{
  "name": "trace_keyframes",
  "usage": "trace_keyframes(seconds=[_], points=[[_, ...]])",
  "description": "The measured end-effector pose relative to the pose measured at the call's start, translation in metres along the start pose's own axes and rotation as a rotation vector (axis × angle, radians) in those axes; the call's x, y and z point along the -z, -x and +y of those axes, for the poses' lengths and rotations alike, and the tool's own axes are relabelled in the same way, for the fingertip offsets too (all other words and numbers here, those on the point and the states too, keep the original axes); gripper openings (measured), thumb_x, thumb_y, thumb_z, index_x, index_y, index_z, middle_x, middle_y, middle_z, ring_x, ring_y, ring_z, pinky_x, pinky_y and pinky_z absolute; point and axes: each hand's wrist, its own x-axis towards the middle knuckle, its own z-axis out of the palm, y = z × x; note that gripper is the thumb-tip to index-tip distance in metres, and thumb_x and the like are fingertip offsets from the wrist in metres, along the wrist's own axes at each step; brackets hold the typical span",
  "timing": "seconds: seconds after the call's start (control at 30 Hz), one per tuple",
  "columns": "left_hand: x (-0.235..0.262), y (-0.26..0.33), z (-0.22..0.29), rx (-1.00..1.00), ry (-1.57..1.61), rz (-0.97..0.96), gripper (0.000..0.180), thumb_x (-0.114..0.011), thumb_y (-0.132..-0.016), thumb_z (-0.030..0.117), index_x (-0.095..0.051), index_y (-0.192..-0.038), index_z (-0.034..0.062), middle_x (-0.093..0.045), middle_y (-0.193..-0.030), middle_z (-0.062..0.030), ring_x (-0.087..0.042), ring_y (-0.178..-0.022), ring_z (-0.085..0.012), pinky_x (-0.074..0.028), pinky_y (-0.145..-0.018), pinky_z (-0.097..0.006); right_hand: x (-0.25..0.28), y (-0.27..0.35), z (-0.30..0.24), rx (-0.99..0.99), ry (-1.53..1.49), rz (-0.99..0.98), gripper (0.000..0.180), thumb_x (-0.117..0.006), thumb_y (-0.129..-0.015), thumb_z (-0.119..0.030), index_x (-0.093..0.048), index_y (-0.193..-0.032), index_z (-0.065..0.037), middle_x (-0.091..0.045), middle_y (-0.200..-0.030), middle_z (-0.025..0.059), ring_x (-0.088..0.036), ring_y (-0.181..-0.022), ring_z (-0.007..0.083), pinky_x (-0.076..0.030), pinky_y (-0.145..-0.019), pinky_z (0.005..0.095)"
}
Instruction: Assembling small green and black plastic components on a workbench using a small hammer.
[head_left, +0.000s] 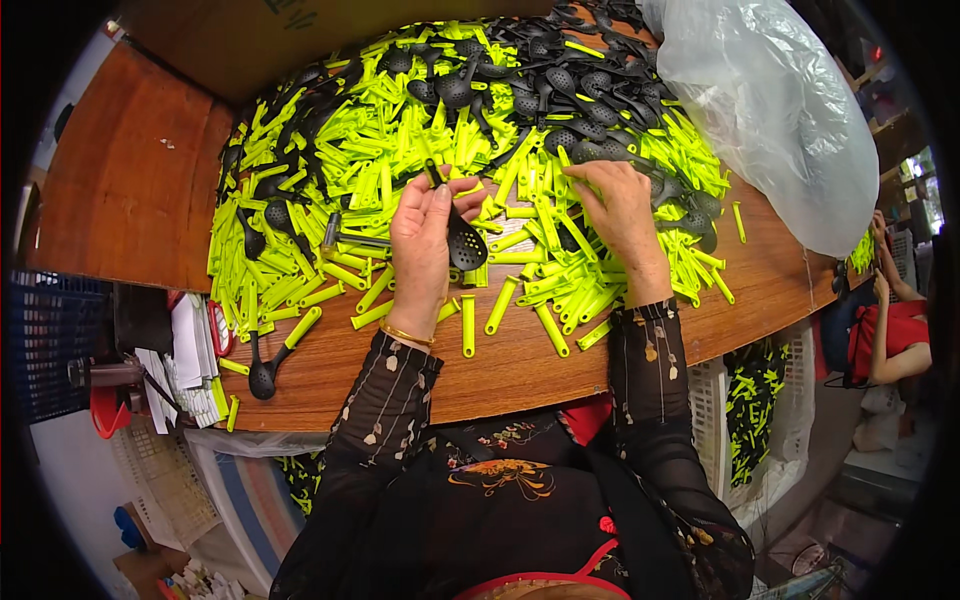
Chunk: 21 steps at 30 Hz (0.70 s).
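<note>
My left hand (420, 235) is closed around a black perforated spoon (466, 244). Its holed bowl hangs beside the wrist and its short bare stem sticks up past the thumb. To the right, my right hand (618, 200) bends over the heap with its fingertips pinched at a bright green handle (563, 156), of which only a small end shows. Loose green handles (590, 290) lie under and around both hands. A hammer (333, 230) rests on the pile just left of my left hand.
A big heap of black spoon heads (560, 85) covers the table's far side. Two spoons with green handles (262, 378) lie front left. A plastic bag (775, 110) stands far right, cardboard (330, 40) at the back. Crates (710, 420) sit below; another person (893, 340) is at right.
</note>
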Motion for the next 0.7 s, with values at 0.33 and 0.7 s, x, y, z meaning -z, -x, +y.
trace_keyframes(seconds=[0.33,0.7], points=[[0.051,-0.021,0.027,-0.261,0.128,0.256,0.028,-0.051,-0.116,0.013,-0.051,-0.14,-0.0003,-0.07,-0.125,-0.0186,-0.074,-0.109,-0.0271,-0.062,-0.096,-0.037,-0.005,-0.047,-0.047,0.174,0.007,-0.087,0.014,-0.075,-0.092,-0.012,-0.077,-0.106,-0.013,-0.074,-0.105,0.0051,-0.066,-0.109,0.0286,-0.045,-0.094,0.0437],[0.05,-0.025,0.008,-0.234,0.063,0.205,0.028,-0.046,-0.117,0.013,-0.049,-0.141,-0.0024,-0.071,-0.124,-0.0178,-0.075,-0.107,-0.0243,-0.06,-0.092,-0.034,-0.163,-0.21,-0.109,0.399,-0.074,-0.333,0.045,-0.063,-0.101,-0.022,-0.062,-0.144,-0.01,-0.067,-0.142,0.0173,-0.067,-0.123,0.0387,-0.055,-0.103,0.0487]])
